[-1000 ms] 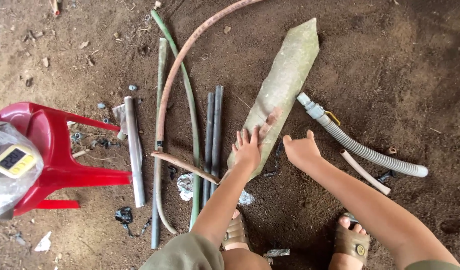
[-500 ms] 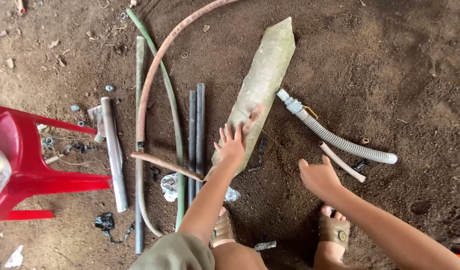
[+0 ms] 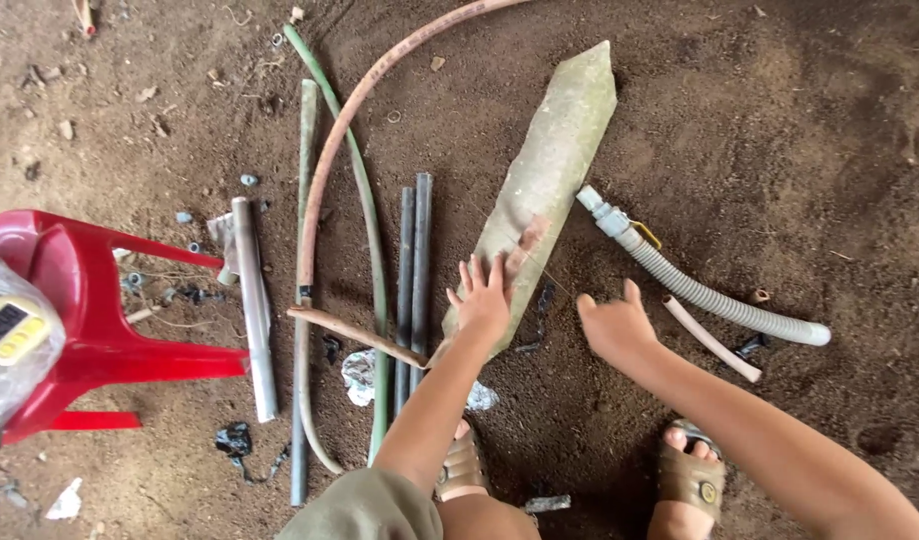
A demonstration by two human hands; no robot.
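Head view shows your left hand (image 3: 482, 300) spread flat on the long pointed grey-green slab (image 3: 549, 180), whose axis runs up-right, right hand (image 3: 614, 325) loosely curled, empty beside it.

A long pointed slab (image 3: 549, 190) lies on the dirt floor (image 3: 799, 120), running diagonally. The left hand (image 3: 482, 300) rests flat on its near end. The right hand (image 3: 611, 325) sits just right of that end, above the ground. A ribbed hose (image 3: 709, 297) lies right of the slab. 2 straight pipes (image 3: 413, 270) lie left of the slab. A plastic stool (image 3: 89, 320) stands at far left.
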